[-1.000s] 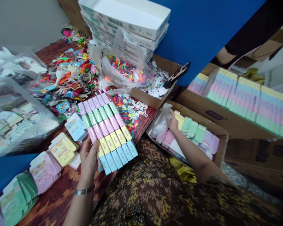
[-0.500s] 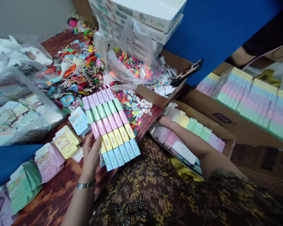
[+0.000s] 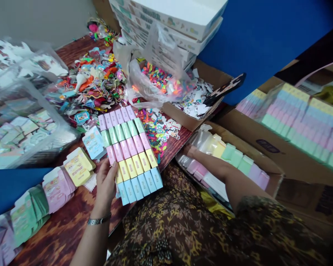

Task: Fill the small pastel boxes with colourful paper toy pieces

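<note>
My left hand (image 3: 106, 181) grips the near left side of a block of small pastel boxes (image 3: 131, 153), thumb on top. The boxes stand in rows of purple, green, pink, yellow and blue. My right hand (image 3: 190, 150) reaches into an open cardboard carton (image 3: 279, 181) at its left end, beside a clear plastic bag (image 3: 194, 142). Its fingers are hidden there, so what they touch cannot be seen. Green flat-folded boxes (image 3: 235, 155) and other pastel ones lie in that carton, under and beyond my right forearm.
Stacks of flat pastel boxes (image 3: 79, 166) line the table's left side. Behind lie a heap of small colourful trinkets (image 3: 100, 79), a plastic bag of bright pieces (image 3: 161, 79) and stacked white trays (image 3: 180, 27). Wrapped packs of pastel boxes (image 3: 302, 111) fill a carton at the right.
The view has shifted slightly, so the table things appear a little further right. My right hand has drawn slightly left and down within the carton. My left hand keeps its hold on the boxes.
</note>
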